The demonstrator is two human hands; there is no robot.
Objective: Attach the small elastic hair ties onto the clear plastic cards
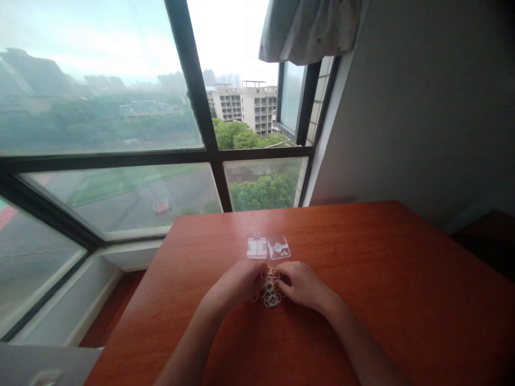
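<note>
Several small pastel hair ties (272,299) lie in a loose pile on the reddish-brown table. From the left, my left hand (250,276) reaches over the pile, fingers curled together, with a pale bit of a hair tie showing at its fingertips. My right hand (301,281) bends in from the other side, thumb and forefinger closed at the pile's right edge; what lies between them is too small to make out. Just beyond the hands are a clear plastic box (256,247) and, next to it, a clear flat lid (279,248) with white printed marks.
The wooden table (362,252) stretches out on both sides of my hands. Behind its far edge stands a dark-framed window (213,155), with one pane swung outward. A grey curtain (309,29) hangs at the top, and a plain wall (402,118) rises on the right.
</note>
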